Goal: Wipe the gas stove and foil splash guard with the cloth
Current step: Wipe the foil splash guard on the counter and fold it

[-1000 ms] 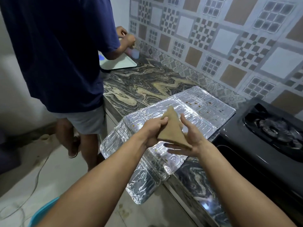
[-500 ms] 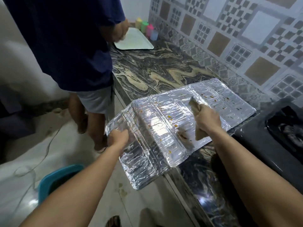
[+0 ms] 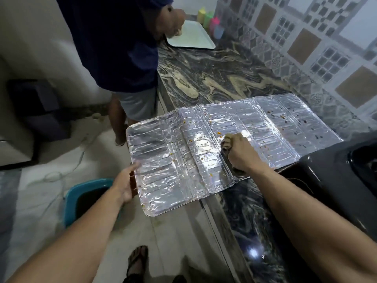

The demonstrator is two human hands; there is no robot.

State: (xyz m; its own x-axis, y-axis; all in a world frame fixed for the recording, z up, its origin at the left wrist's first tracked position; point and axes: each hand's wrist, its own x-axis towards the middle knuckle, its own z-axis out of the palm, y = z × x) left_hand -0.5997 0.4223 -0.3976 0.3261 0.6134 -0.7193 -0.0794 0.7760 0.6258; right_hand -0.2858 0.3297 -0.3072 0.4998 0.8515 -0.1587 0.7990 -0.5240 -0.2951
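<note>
Both hands busy: right hand (image 3: 240,154) fisted on cloth (image 3: 226,144), left hand (image 3: 125,183) gripping foil splash guard (image 3: 179,160) edge

Splash guard (image 3: 204,152) left of stove (image 3: 334,180)

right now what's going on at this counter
A person is wiping a foil splash guard laid flat on the marble counter, with part of it hanging over the edge. The right hand presses a bunched cloth onto the middle panel, while the left hand steadies the overhanging end. Orange-brown food specks still dot the foil. The black gas stove sits to the right, untouched. A second person stands further along the counter beside a white tray.
</note>
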